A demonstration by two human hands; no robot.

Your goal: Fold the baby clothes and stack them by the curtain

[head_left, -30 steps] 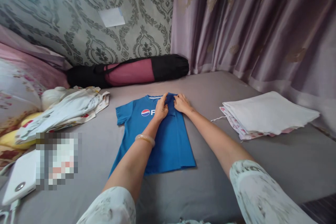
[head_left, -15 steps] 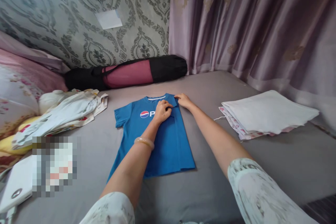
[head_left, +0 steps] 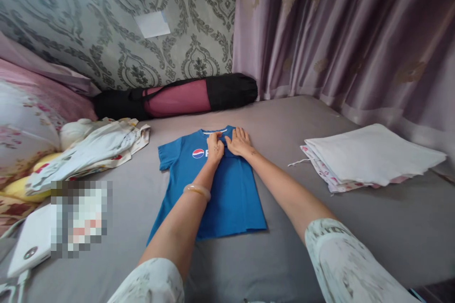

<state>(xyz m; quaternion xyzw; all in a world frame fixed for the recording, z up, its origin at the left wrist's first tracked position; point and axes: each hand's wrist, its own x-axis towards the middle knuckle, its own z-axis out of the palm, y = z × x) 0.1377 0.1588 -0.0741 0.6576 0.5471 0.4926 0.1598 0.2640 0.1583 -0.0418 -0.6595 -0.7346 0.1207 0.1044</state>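
A blue T-shirt [head_left: 227, 199] with a round red, white and blue logo lies on the grey sheet, its collar away from me. Its left sleeve is spread out, while the right side is folded inward. My left hand [head_left: 215, 148] is at the shirt's upper middle, just below the collar, fingers closed on the fabric. Flat on the folded right shoulder rests my right hand [head_left: 239, 142], with its fingers spread. The two hands are close together, and part of the printed lettering is hidden by my left hand.
Folded white cloths [head_left: 373, 154] lie at the right. Crumpled light clothes [head_left: 92, 149] and a white device [head_left: 35, 239] with a cable are at the left. A black and pink long bag [head_left: 177, 98] lies along the wall, beside purple curtains [head_left: 320, 33].
My right hand has moved left from the shirt's shoulder edge and now lies flat on the folded part. My left hand has shifted slightly toward the collar.
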